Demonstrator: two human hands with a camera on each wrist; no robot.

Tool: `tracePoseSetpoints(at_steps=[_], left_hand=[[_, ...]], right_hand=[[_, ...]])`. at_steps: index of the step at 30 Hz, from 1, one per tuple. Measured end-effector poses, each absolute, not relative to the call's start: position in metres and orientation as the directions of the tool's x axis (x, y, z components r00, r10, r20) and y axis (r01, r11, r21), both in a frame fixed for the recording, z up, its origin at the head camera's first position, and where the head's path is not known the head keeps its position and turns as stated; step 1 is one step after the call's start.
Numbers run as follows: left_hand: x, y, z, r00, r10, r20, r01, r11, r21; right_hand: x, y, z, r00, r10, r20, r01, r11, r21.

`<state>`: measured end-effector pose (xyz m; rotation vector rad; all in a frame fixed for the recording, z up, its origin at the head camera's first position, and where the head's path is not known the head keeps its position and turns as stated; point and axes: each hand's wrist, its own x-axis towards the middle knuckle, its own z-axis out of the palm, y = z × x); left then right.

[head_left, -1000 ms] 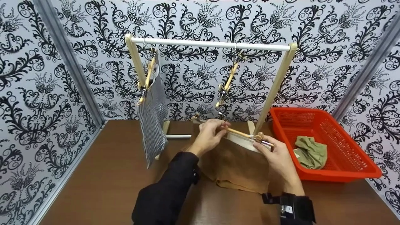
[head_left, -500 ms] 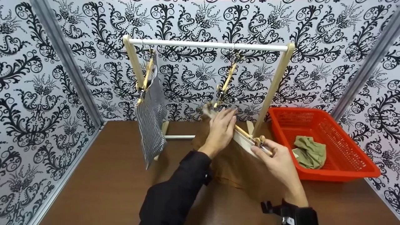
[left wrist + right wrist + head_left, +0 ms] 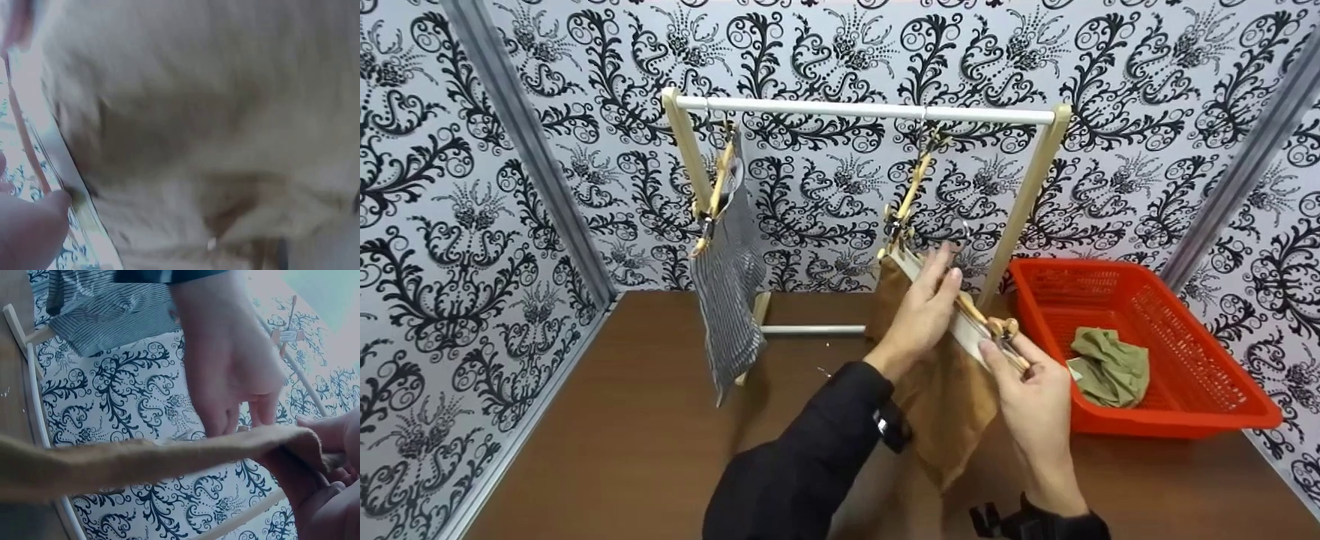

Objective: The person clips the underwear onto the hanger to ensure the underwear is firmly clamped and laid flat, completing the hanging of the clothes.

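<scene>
In the head view, a wooden clip hanger [image 3: 971, 309] slants down to the right, with a brown garment [image 3: 949, 409] hanging along it by its pale inner waistband. My right hand [image 3: 1039, 390] pinches the hanger's right end at the clip, thumb on the waistband. Over the hanger's middle, my left hand [image 3: 919, 319] has its fingers extended and touches the waistband edge. The right wrist view shows the brown garment's edge [image 3: 140, 464] running between both hands. Blurred brown cloth [image 3: 185, 140] fills most of the left wrist view. The garment's exact kind cannot be told.
A rack with a white rail [image 3: 840, 109] stands behind. It carries a striped garment [image 3: 727, 292] on a hanger at left and a bare clip hanger [image 3: 916, 184] at right. A red basket [image 3: 1185, 416] holds a green cloth [image 3: 1110, 367] at right.
The hanger and brown garment have risen and swung to a steeper slant, so the cloth hangs lower in front. My left hand has moved right along the hanger, and its fingers have straightened.
</scene>
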<state>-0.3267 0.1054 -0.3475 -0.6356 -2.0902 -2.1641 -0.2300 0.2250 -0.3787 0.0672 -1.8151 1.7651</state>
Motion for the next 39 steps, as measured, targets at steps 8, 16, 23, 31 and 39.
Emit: tracePoseSetpoints(at_steps=[8, 16, 23, 31, 39], left_hand=[[-0.318, 0.126, -0.349, -0.985, 0.034, 0.167, 0.141, -0.388, 0.911], [-0.306, 0.130, -0.342, -0.947, 0.242, 0.212, 0.049, -0.544, 0.837], [-0.306, 0.134, -0.318, -0.856, 0.373, 0.358, 0.075, -0.596, 0.799], [-0.309, 0.138, -0.283, -0.784, 0.431, 0.446, 0.104, -0.618, 0.780], [-0.315, 0.140, -0.263, -0.808, 0.423, 0.410, 0.129, -0.552, 0.824]], right_hand=[[-0.223, 0.220, -0.376, -0.744, 0.378, 0.550, -0.509, 0.211, -0.834], [-0.209, 0.217, -0.365, -0.708, 0.331, 0.624, -0.578, 0.235, -0.781], [-0.211, 0.219, -0.342, -0.682, 0.342, 0.646, -0.617, 0.204, -0.760], [-0.220, 0.221, -0.314, -0.627, 0.376, 0.682, -0.655, 0.219, -0.723], [-0.237, 0.223, -0.296, -0.614, 0.394, 0.684, -0.719, 0.079, -0.690]])
